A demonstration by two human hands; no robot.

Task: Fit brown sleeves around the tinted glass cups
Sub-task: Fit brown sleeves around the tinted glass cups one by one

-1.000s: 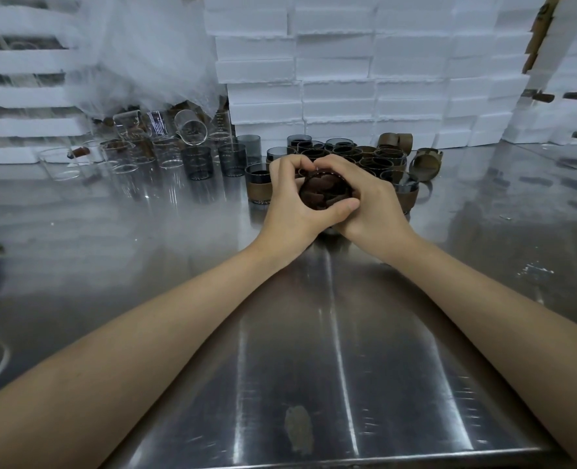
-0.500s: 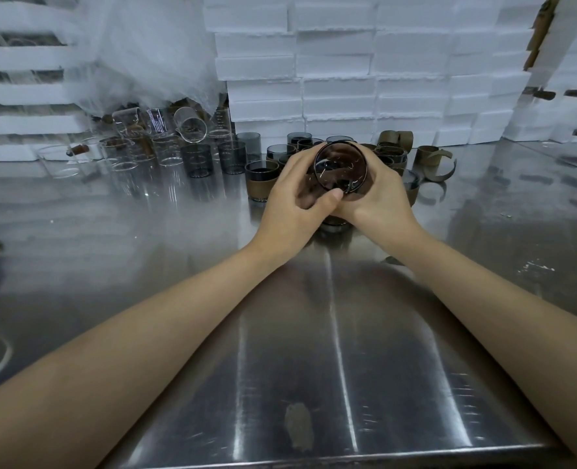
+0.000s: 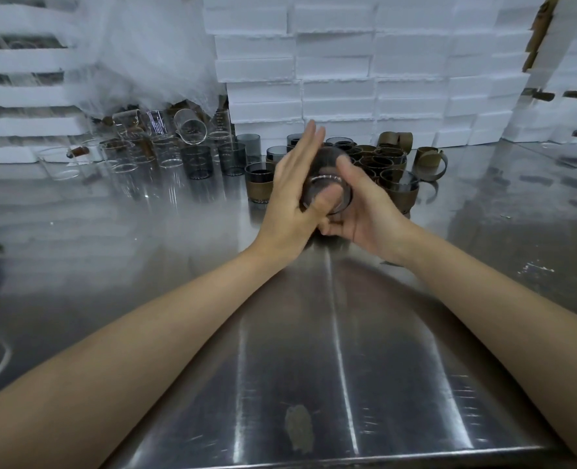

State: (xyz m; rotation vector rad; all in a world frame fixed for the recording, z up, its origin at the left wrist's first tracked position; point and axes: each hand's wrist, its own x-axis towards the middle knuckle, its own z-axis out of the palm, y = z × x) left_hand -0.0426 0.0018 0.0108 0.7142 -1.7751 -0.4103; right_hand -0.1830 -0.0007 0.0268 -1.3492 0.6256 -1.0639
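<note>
Held cup: a tinted cup, tipped with its mouth toward the camera, between both hands over the surface
Left hand: fingers straight and released – palm flat against the cup's left side
Right hand: fingers curled under the cup, thumb on top, grasping it
Behind: sleeved cups, bare tinted cups, loose sleeves, and clear glasses to the left
Unclear: motion blur – cannot tell whether the held cup wears a sleeve
</note>
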